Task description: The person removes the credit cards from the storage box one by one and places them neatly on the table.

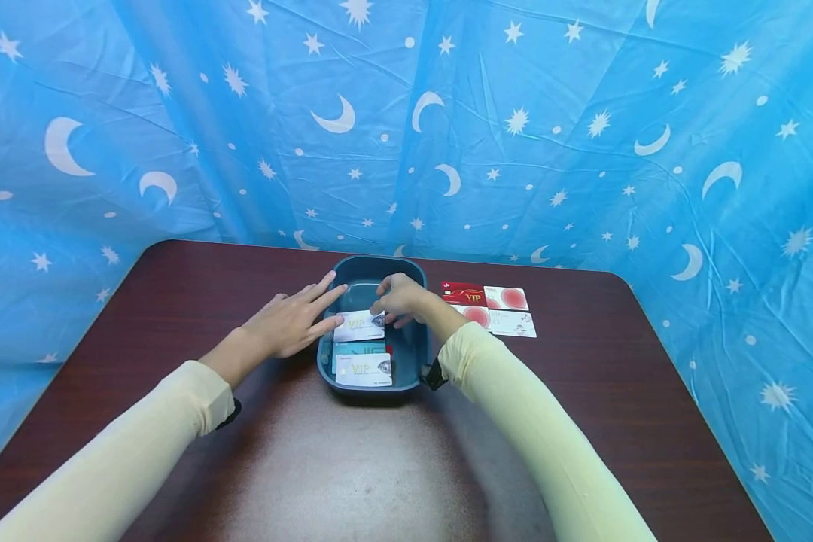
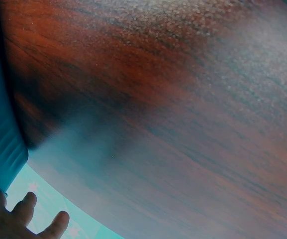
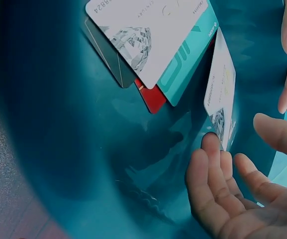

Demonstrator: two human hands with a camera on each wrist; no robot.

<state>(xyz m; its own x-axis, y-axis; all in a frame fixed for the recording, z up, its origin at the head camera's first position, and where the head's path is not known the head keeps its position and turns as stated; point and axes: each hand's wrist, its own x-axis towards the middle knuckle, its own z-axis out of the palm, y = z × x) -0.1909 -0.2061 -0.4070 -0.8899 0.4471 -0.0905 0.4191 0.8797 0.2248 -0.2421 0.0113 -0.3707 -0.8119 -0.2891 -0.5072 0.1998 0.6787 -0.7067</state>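
A dark blue plastic bin stands on the table. Inside it, a white VIP card with a diamond picture leans at a slant; another white VIP card overlaps a teal card. The right wrist view also shows a red card and a dark card under these. My right hand reaches into the bin, its loosely bent fingers at the leaning card's diamond end, thumb apart from it. My left hand spreads its fingers at the bin's left rim, thumb near the leaning card's left end.
Right of the bin, a red VIP card, two white cards with red circles, one of them a card at the back, and a pale card lie on the dark wooden table. A blue star-and-moon curtain hangs behind.
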